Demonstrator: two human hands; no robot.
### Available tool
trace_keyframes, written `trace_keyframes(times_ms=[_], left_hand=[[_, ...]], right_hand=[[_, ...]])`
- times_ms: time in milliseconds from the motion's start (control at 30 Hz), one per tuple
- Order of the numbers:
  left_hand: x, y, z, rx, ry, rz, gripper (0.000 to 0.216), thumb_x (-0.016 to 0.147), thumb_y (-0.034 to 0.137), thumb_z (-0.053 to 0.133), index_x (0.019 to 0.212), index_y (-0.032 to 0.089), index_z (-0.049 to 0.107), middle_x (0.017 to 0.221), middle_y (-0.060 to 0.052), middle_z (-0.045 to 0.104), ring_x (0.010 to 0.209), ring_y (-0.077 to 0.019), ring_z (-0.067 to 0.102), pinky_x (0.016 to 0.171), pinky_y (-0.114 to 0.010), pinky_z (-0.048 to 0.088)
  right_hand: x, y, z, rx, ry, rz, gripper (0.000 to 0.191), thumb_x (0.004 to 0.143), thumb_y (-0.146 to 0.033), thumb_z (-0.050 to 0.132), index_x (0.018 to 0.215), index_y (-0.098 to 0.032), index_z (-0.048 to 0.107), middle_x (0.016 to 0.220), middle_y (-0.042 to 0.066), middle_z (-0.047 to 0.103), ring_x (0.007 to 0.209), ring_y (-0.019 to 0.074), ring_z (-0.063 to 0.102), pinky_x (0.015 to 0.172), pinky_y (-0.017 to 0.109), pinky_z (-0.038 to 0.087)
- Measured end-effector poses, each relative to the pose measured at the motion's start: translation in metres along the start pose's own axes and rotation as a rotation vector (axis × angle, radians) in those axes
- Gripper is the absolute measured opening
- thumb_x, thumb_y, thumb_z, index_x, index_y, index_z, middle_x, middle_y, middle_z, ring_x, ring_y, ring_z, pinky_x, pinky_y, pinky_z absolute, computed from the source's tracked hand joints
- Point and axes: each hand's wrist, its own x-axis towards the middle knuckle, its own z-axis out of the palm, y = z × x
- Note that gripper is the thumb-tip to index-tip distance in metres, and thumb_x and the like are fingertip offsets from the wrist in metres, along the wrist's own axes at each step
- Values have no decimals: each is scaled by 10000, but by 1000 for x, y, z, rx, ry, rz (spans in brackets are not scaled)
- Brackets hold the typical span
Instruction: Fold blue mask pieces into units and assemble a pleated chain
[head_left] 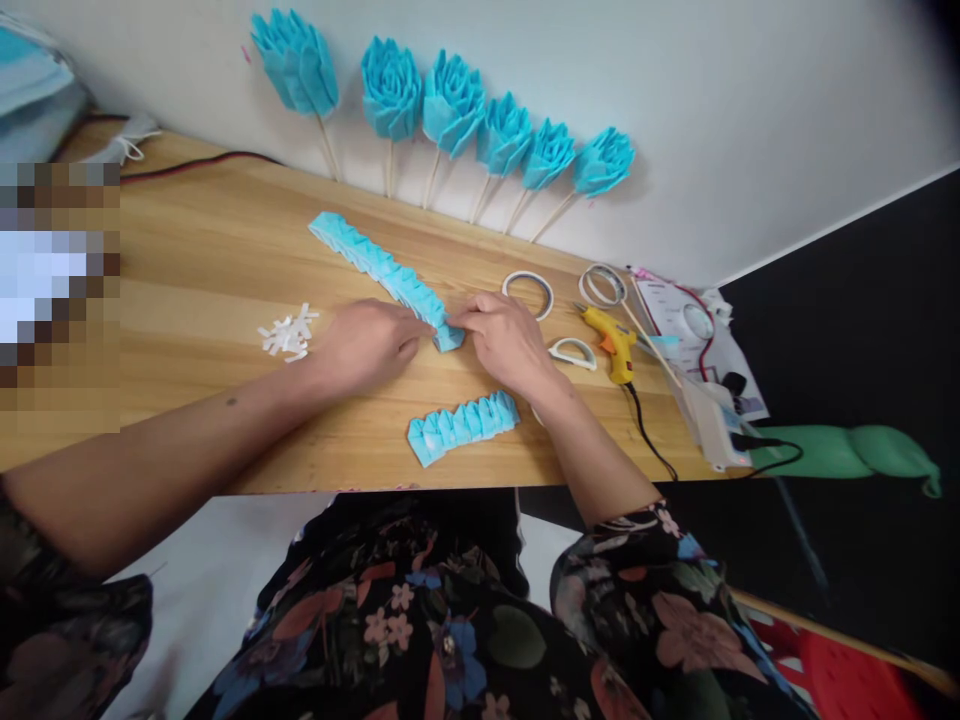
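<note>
A long, pleated light-blue strip point(379, 265) lies slantwise on the table, its near end between my two hands. My left hand point(373, 345) is closed, thumb and forefinger pinching the strip close to that end. From the other side, my right hand point(504, 338) pinches the same end with its fingertips. The exact spot under the fingertips is partly hidden. Closer to the table's front edge lies a shorter pleated blue strip point(463, 425), apart from both hands. A small heap of white paper bits point(289, 332) sits left of my left hand.
Several blue folded flowers point(454, 100) on sticks lean against the wall. Right of my hands are tape rolls point(527, 295), a yellow glue gun point(615, 345) with a black cord, and a white power strip point(712, 430). A green balloon-like object point(847, 452) juts past the table's right end.
</note>
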Motion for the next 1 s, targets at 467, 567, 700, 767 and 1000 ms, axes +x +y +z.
trace_keyframes(times_ms=[467, 567, 700, 767, 1000], left_hand=[[1, -1, -4, 55, -51, -79, 436, 983, 193, 368, 1170, 242, 759, 1181, -70, 778, 1059, -278, 722, 820, -365, 517], [1, -1, -3, 51, -40, -88, 421, 965, 176, 399, 1163, 235, 765, 1130, -68, 787, 1003, -253, 726, 819, -346, 522], [1, -2, -1, 16, -8, -61, 418, 956, 163, 406, 1133, 240, 778, 1088, -67, 794, 964, -240, 723, 812, -345, 535], [1, -3, 0, 12, 3, -48, 419, 938, 146, 417, 1124, 241, 780, 1070, -64, 798, 941, -231, 725, 799, -339, 537], [-1, -3, -3, 15, 93, -191, 454, 947, 183, 385, 1141, 243, 791, 1124, -86, 800, 958, -273, 749, 758, -371, 541]], right_hand=[[17, -1, -2, 85, 83, -7, 455, 929, -49, 441, 1170, -218, 788, 1167, 86, 744, 1091, 254, 646, 927, 392, 460], [24, -3, -1, 91, 45, -8, 421, 940, -62, 459, 1114, -221, 807, 1157, 81, 754, 1078, 251, 653, 922, 387, 464], [35, -3, -4, 95, 55, 3, 458, 953, -67, 424, 1153, -231, 802, 1171, 88, 748, 1108, 258, 655, 920, 393, 477], [40, -3, -3, 90, 59, 1, 465, 952, -65, 423, 1163, -237, 800, 1169, 81, 751, 1110, 254, 659, 918, 383, 478], [45, -3, 5, 40, 28, 6, 440, 937, -48, 462, 1123, -238, 813, 1138, 71, 770, 1057, 246, 683, 859, 358, 484]])
